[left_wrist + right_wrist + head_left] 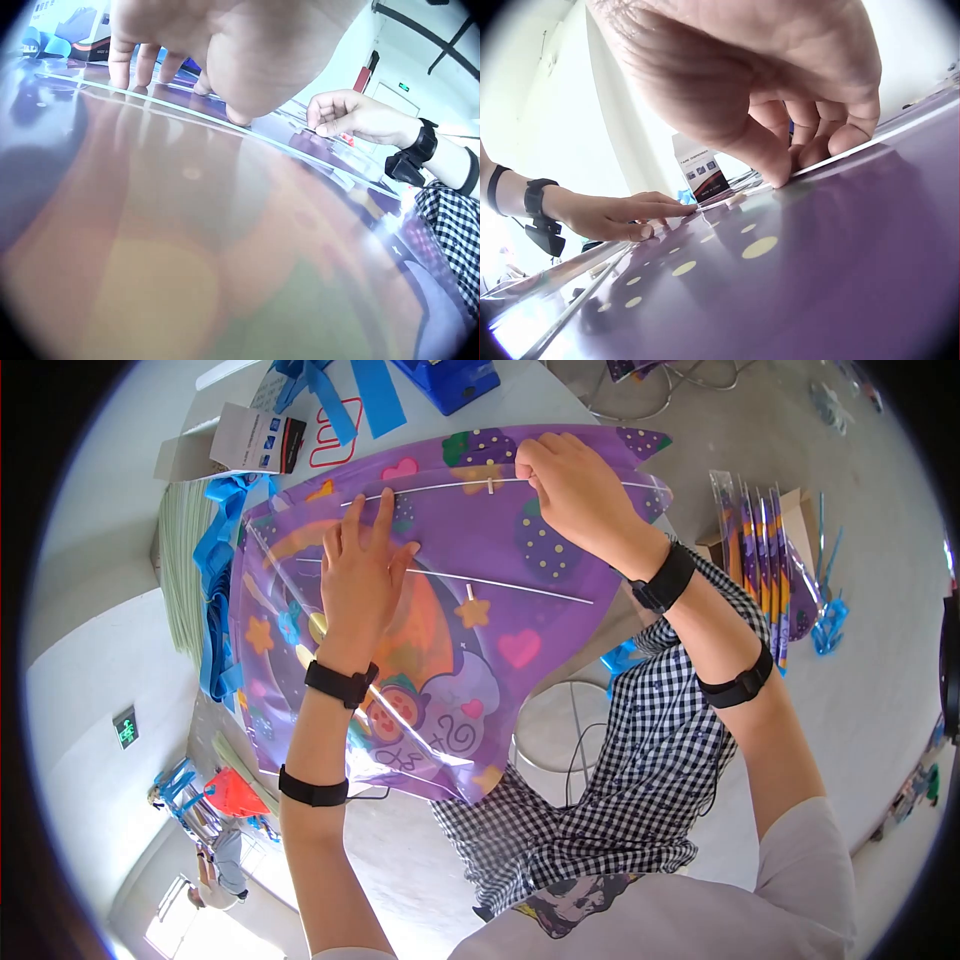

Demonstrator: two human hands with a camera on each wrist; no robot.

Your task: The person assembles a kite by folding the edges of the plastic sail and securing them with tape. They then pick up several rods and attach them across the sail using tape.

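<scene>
A purple plastic sheet, printed with stars, hearts and cartoon figures, is spread over the table and hangs toward the person's lap. Across its far part runs a thin white rod with a small tab on it. My right hand pinches this rod between thumb and curled fingers, low over the sheet, as the right wrist view shows. With fingers spread, my left hand rests on the sheet, its fingertips near the rod's left end. A second white rod lies across the sheet nearer the body, passing beneath the left hand.
Beyond the sheet stand an open tape dispenser box and a blue dispenser. Blue ribbon lies along the left side beside stacked pale strips. Wrapped purple-orange bundles stand by a carton at the right.
</scene>
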